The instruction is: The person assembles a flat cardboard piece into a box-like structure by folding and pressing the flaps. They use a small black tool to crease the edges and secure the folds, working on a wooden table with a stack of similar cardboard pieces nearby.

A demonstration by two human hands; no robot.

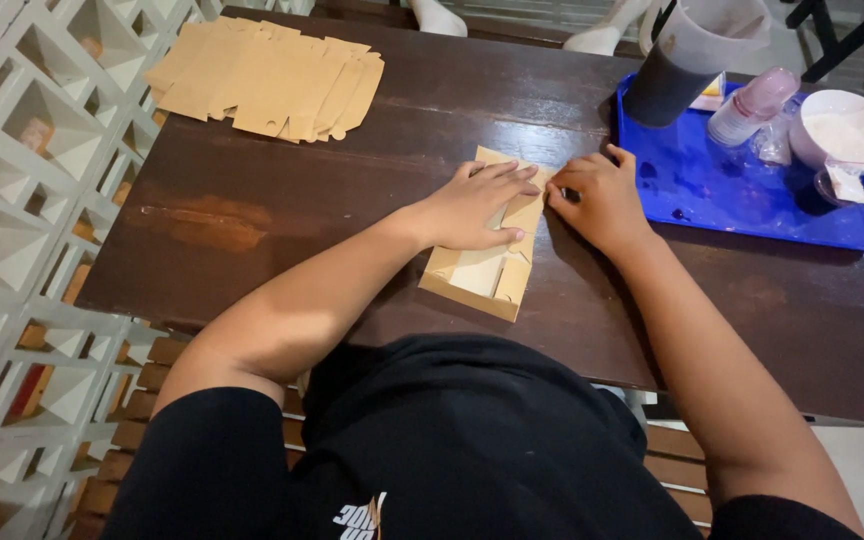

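Left hand (477,205) flat, fingers spread, pressing cardboard box blank (482,270); right hand (602,200) fingers curled, pinching its edge.

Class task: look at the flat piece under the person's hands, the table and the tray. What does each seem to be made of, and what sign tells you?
Flat piece: seems thin brown cardboard, matte, with cut flaps and fold lines.
Table: looks like dark stained wood, slightly glossy, showing grain and a worn patch.
Tray: probably plastic, smooth bright blue with a raised rim and sheen.
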